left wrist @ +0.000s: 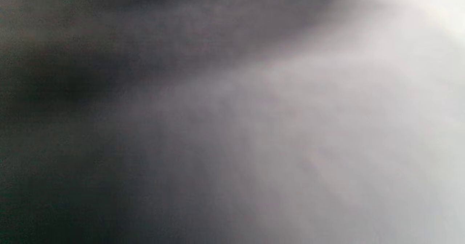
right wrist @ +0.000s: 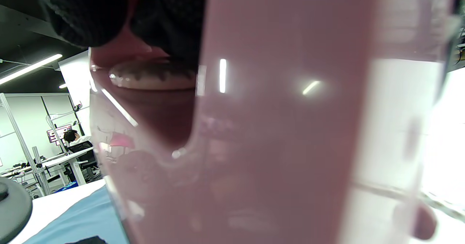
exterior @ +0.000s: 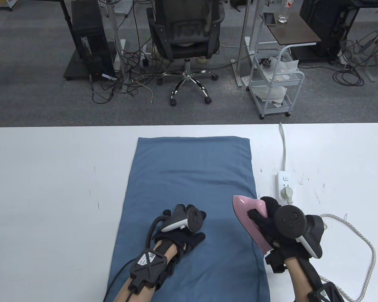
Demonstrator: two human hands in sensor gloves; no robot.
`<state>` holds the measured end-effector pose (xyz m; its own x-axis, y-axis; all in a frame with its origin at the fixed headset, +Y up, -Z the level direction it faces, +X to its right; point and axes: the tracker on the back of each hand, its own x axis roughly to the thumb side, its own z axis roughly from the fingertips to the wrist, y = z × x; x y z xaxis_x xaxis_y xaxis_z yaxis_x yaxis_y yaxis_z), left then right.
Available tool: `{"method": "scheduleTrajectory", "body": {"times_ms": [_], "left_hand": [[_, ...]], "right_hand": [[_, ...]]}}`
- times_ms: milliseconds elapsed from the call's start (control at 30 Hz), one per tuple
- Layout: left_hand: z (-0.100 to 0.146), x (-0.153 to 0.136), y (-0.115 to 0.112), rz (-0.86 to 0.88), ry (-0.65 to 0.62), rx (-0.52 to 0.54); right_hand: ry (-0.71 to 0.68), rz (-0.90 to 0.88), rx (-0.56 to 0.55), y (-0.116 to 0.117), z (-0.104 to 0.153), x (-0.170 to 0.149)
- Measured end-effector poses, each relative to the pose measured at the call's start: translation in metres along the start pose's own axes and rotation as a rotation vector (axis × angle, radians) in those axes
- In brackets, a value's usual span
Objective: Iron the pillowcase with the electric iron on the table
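Blue pillowcase [exterior: 189, 195] lies flat under pink iron [exterior: 252, 217].

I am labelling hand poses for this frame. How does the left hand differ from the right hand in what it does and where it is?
The left hand lies on the blue pillowcase, holding nothing; the right hand grips the pink iron. The left hand is over the pillowcase's middle; the right hand is at its right edge. Both wear dark gloves with trackers.

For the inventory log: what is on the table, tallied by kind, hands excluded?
Pillowcase: 1
Iron: 1
Power strip: 1
Plug in the strip: 1
Braided cord: 1
Total: 5
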<state>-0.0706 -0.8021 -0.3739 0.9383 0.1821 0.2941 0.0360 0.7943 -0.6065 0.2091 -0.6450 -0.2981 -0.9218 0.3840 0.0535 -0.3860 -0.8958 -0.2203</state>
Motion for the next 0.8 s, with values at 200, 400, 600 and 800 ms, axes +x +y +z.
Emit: {"method": "scheduleTrajectory", "body": {"times_ms": [200, 400, 600, 800], "left_hand": [[0.001, -0.01, -0.009, 0.061, -0.023, -0.054], [0.027, -0.012, -0.029, 0.103, -0.018, -0.061], [0.05, -0.012, -0.046, 0.111, -0.01, -0.065], [0.069, -0.009, -0.062, 0.1, -0.016, -0.074]], "right_hand": [[0.004, 0.007, -0.002, 0.001, 0.0, 0.0], [-0.009, 0.032, 0.024, 0.01, -0.002, 0.004], [-0.034, 0.046, 0.048, 0.017, -0.001, 0.011], [-0.072, 0.084, 0.075, 0.028, 0.001, 0.021]]}}
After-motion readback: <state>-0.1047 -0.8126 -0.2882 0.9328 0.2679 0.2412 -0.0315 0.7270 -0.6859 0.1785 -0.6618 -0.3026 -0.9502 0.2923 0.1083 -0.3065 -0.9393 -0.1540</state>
